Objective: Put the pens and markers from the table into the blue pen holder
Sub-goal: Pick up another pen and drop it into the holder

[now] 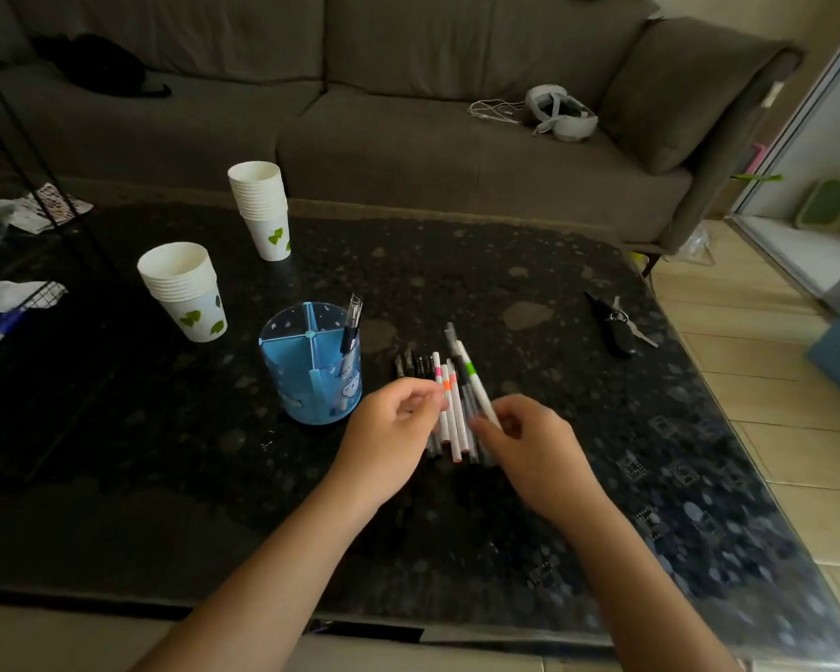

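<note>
A round blue pen holder (306, 380) with divided compartments stands on the dark table, with one clear-capped pen (350, 327) upright in it. To its right lies a row of pens and markers (449, 405): several white ones with pink, orange and green bands, and several black ones. My left hand (394, 429) is curled at the left side of the row, fingertips at a white marker. My right hand (529, 443) pinches the lower end of the green-banded white marker (476, 385), which lies tilted across the others.
Two stacks of white paper cups (185, 288) (263, 206) stand to the left and behind the holder. Keys with a black fob (617, 324) lie at the right. A grey sofa (408, 114) runs behind the table; a wire rack (15, 293) sits at the left.
</note>
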